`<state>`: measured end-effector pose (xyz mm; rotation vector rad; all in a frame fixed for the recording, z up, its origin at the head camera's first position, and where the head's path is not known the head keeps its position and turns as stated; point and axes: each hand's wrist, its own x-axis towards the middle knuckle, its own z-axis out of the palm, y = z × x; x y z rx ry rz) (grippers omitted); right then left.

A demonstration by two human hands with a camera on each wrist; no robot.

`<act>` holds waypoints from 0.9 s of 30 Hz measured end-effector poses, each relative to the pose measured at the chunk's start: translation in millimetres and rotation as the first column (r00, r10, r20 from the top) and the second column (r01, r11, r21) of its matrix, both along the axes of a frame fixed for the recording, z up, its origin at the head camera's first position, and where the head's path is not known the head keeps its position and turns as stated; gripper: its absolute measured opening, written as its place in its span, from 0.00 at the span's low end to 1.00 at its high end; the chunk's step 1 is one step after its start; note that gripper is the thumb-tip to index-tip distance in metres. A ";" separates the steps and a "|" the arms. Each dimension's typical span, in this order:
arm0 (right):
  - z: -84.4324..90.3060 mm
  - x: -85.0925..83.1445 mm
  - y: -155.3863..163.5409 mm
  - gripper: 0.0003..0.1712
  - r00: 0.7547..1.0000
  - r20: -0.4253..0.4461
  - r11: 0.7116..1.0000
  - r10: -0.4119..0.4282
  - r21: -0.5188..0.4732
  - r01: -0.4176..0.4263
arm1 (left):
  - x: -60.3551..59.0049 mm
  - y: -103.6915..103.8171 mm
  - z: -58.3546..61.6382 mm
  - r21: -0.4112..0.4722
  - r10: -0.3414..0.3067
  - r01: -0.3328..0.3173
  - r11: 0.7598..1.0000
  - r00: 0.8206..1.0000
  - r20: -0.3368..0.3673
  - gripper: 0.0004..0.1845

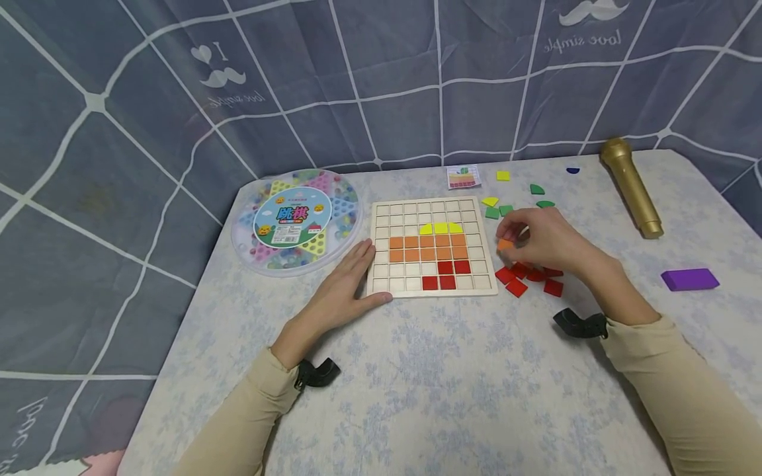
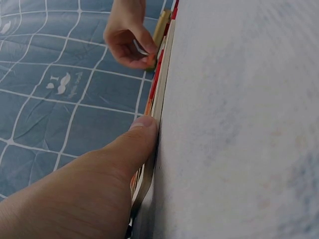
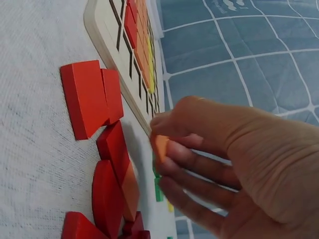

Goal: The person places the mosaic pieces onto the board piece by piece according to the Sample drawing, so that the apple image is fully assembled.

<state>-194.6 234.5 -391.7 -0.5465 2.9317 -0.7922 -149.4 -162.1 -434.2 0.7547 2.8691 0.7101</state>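
A wooden grid board (image 1: 432, 289) lies mid-table, partly filled with orange, yellow and red tiles. My left hand (image 1: 345, 284) lies flat beside the board's left edge, thumb (image 2: 142, 130) against its near corner. My right hand (image 1: 536, 239) hovers just right of the board and pinches a small orange tile (image 1: 505, 244) between thumb and fingers (image 3: 199, 164); the orange tile (image 3: 160, 147) sits at the fingertips. Loose red tiles (image 1: 526, 277) lie under that hand; in the right wrist view the red tiles (image 3: 92, 102) rest by the board's edge (image 3: 107, 50).
A round plastic marble-game case (image 1: 296, 221) sits left of the board. Green and yellow tiles (image 1: 500, 206) and a small picture card (image 1: 463, 176) lie behind it. A gold microphone (image 1: 631, 186) and a purple block (image 1: 689, 279) lie at the right. Patterned fabric hangs behind.
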 end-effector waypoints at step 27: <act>13.5 -30.9 -122.3 0.11 0.969 -0.120 0.974 0.215 -0.044 -0.222 | 1.9 0.7 1.0 0.017 0.007 -0.007 1.000 1.000 0.013 0.54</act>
